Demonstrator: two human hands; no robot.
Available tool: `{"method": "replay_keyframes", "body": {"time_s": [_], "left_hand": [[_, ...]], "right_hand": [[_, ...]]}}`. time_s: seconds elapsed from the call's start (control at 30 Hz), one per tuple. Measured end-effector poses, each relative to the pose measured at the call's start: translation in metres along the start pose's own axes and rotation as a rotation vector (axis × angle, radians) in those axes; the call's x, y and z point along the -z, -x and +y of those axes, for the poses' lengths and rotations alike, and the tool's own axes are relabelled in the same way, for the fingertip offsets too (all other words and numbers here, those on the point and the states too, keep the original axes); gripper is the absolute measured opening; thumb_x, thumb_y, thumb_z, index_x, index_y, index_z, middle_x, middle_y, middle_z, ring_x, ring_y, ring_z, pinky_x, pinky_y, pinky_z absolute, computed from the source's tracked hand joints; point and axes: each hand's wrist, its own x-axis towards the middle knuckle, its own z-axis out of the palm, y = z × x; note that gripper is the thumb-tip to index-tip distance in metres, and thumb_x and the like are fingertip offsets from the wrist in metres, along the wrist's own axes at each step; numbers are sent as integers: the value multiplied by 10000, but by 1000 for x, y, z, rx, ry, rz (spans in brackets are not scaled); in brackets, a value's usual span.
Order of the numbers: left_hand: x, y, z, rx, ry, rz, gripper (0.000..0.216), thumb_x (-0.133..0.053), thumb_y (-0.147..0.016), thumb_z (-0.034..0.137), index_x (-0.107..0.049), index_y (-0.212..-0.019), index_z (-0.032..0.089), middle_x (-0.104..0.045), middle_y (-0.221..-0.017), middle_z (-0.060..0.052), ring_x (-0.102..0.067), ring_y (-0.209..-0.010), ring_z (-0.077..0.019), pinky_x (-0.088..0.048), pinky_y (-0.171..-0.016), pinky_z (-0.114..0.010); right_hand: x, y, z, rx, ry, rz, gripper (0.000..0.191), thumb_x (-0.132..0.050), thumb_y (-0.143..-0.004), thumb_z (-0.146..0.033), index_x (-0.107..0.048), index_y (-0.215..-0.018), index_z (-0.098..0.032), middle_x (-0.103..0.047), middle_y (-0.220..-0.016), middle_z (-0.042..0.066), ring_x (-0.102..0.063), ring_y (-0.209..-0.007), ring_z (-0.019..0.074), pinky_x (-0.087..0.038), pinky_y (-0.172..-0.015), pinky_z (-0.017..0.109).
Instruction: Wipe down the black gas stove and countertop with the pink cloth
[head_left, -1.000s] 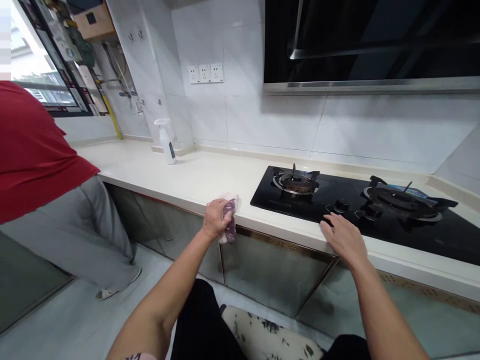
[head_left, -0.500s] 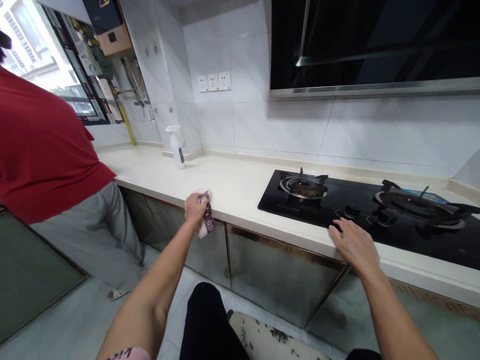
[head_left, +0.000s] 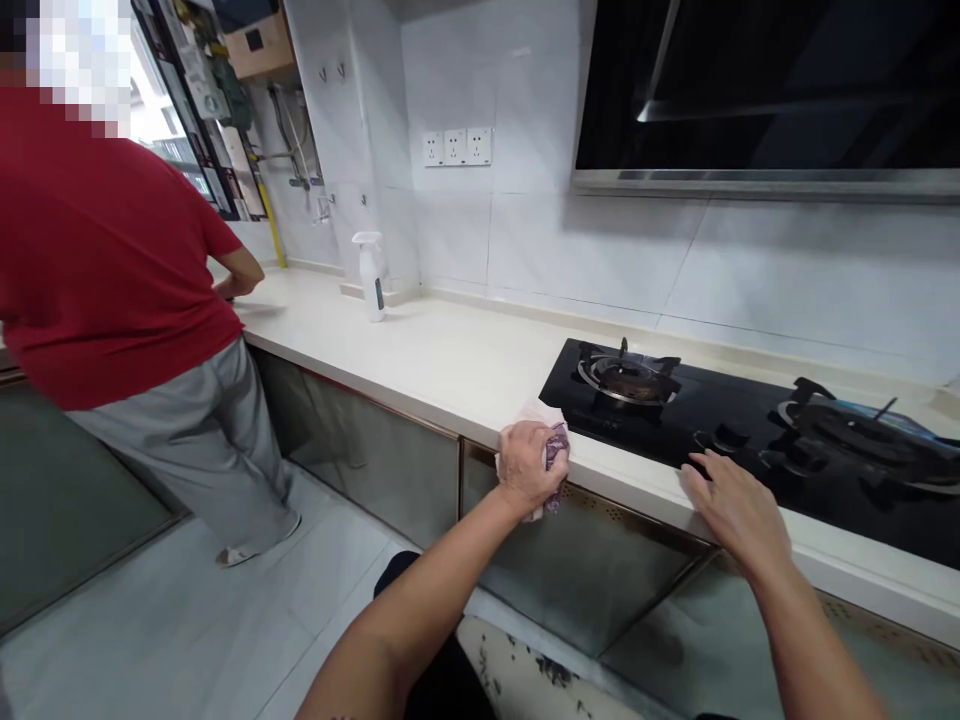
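Observation:
My left hand is closed around a pink and purple cloth, pressed on the front edge of the cream countertop just left of the stove. Part of the cloth hangs over the edge in front of the cabinet. My right hand rests on the counter's front edge by the black gas stove, near its knobs, with fingers stretched and nothing held.
A white spray bottle stands on the counter near the wall corner. At left, a person in a red shirt leans at the counter. The range hood overhangs the stove. A patterned stool is below me.
My left hand has slid the cloth rightward along the counter's edge toward the stove. The right hand stays at the edge. The view has shifted left, and the other person's arm now shows.

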Motion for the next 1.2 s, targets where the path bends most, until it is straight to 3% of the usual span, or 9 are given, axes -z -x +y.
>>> {"method": "replay_keyframes", "body": {"time_s": [0.13,0.3,0.47,0.57,0.73,0.83,0.9,0.97,1.2], "left_hand": [[14,-5,-22,-100,17,-82,286,-643,-862,337,-665,-1117,212,-750,-1100,-100,-679,-1095,-280,-471,-1005,-469],[46,-11,-87,-49,-73,-80,297,-585,-866,346,-674,-1114,208,-750,-1117,-115,-673,-1114,-288,-464,-1042,-477],[95,-22,-159,250,-260,-87,305,-551,-869,303,-681,-1128,206,-731,-1227,-141,-626,-1227,-307,-402,-1134,-487],[119,-26,-186,471,-397,-74,368,-481,-933,250,-654,-1256,212,-661,-1408,-136,-540,-1384,-289,-283,-1232,-505],[118,-30,-190,817,-505,132,449,-462,-1007,354,-586,-1428,259,-332,-1697,-166,-241,-1583,-388,-260,-1208,-659],[104,-33,-182,1105,-436,255,617,-425,-1018,513,-405,-1599,306,-188,-1725,-192,-199,-1572,-453,-339,-1131,-719],[99,-34,-180,1217,-371,255,737,-403,-1004,581,-254,-1669,301,-200,-1691,-222,-244,-1539,-479,-370,-1093,-739],[102,-35,-180,1249,-337,219,804,-413,-981,625,-213,-1682,288,-250,-1645,-239,-275,-1510,-498,-355,-1086,-765],[143,-36,-189,1235,-265,74,880,-603,-859,699,-407,-1613,288,-437,-1490,-254,-363,-1453,-531,-261,-1127,-785]], "right_hand": [[3,2,6,17,7,-35,695,-211,-1031,-592,-665,-1346,-169,-621,-1494,151,-540,-1420,313,-411,-1194,493],[5,5,6,5,-5,-53,703,-207,-1032,-600,-655,-1367,-173,-596,-1526,143,-520,-1439,320,-393,-1213,514],[6,8,2,-16,-28,-36,698,-217,-1030,-611,-667,-1349,-183,-599,-1524,142,-516,-1444,328,-388,-1215,524],[8,8,-3,-19,-40,-11,683,-234,-1030,-592,-678,-1329,-167,-611,-1504,161,-517,-1438,339,-389,-1209,534],[17,7,-16,-61,-41,38,583,-305,-1021,-531,-690,-1304,-196,-639,-1464,144,-545,-1384,354,-420,-1153,553],[22,6,-22,-69,-27,39,555,-322,-1018,-506,-702,-1282,-200,-648,-1449,136,-570,-1338,358,-438,-1122,546],[23,6,-23,-57,-22,42,555,-317,-1021,-486,-704,-1283,-187,-656,-1433,143,-582,-1320,353,-443,-1122,535],[21,7,-22,-40,-22,53,570,-301,-1027,-476,-699,-1294,-168,-661,-1421,152,-582,-1326,345,-440,-1135,523],[13,9,-20,-20,-20,70,582,-298,-1044,-490,-696,-1303,-153,-652,-1447,158,-554,-1374,346,-410,-1167,523]]}}
